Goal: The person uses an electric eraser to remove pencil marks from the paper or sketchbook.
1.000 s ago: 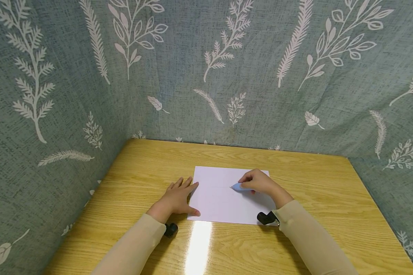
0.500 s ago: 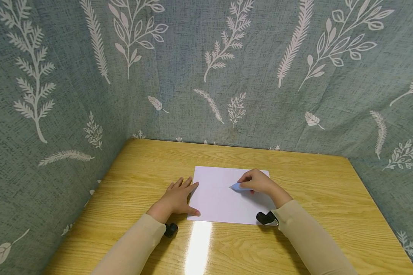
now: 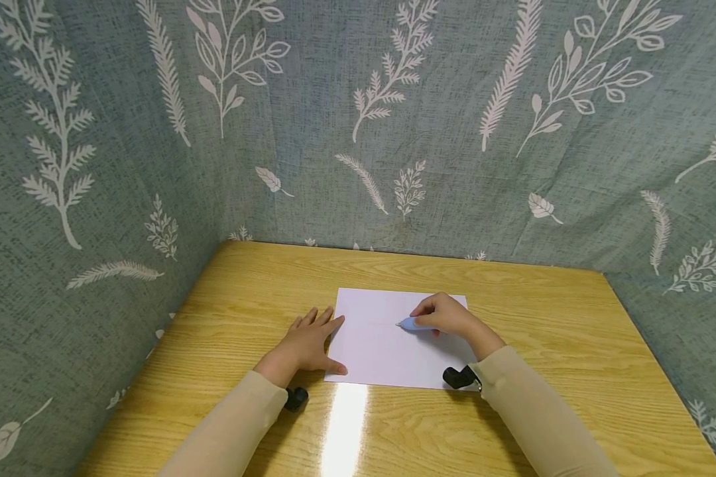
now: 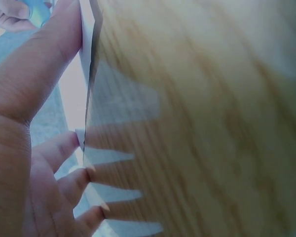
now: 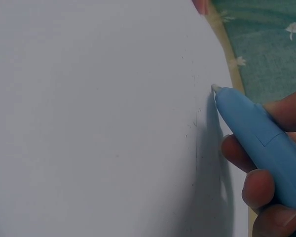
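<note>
A sheet of white paper (image 3: 370,358) lies on the wooden table, with a very faint line across its middle. My right hand (image 3: 450,318) holds a light blue electric eraser (image 5: 259,136), thumb and fingers curled round its thick body. Its narrow white tip (image 5: 215,88) is right at the paper, near the right end of the line. Small dark crumbs (image 5: 187,133) and specks dot the sheet in the right wrist view. My left hand (image 3: 307,344) lies with fingers spread at the paper's left edge, thumb and index fingertip on the sheet.
The wooden table (image 3: 561,344) runs back to a blue-green cloth (image 3: 441,192) with white leaf patterns, which also hangs at both sides. A bright light reflection lies in front of the paper. Black wrist cameras (image 3: 458,377) stick out below both hands.
My right hand and the electric eraser have shifted very slightly left along the line. The line looks fainter and shorter than before. My left hand has stayed in place.
</note>
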Action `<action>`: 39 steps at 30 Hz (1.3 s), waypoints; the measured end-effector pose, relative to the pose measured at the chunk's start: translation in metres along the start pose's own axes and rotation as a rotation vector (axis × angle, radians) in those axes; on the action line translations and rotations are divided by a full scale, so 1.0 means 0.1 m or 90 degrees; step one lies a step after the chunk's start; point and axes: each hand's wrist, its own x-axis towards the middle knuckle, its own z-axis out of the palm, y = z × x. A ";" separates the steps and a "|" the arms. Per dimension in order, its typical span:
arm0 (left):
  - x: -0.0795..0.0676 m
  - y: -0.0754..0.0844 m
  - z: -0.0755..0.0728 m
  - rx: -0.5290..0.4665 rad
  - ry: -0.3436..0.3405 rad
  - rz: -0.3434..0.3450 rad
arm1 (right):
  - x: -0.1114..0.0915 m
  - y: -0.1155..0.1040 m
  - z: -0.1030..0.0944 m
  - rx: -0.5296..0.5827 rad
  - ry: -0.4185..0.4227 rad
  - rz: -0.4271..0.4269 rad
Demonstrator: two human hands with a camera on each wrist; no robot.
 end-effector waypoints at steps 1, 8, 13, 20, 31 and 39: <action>0.00 0.00 0.00 0.000 0.000 0.000 | 0.00 0.00 0.00 -0.001 0.000 0.001; 0.00 0.00 0.01 0.002 0.000 -0.001 | 0.01 -0.01 0.00 -0.006 -0.003 -0.005; 0.01 -0.01 0.02 0.003 0.001 -0.002 | 0.01 -0.01 0.00 -0.002 -0.006 -0.005; 0.02 -0.02 0.03 0.005 0.001 -0.002 | 0.03 -0.01 0.01 -0.001 -0.005 -0.007; 0.01 -0.01 0.03 0.005 0.005 -0.002 | 0.04 -0.02 0.02 -0.007 -0.009 -0.016; 0.01 -0.01 0.03 0.005 0.004 -0.004 | 0.03 -0.04 0.03 -0.003 -0.008 -0.012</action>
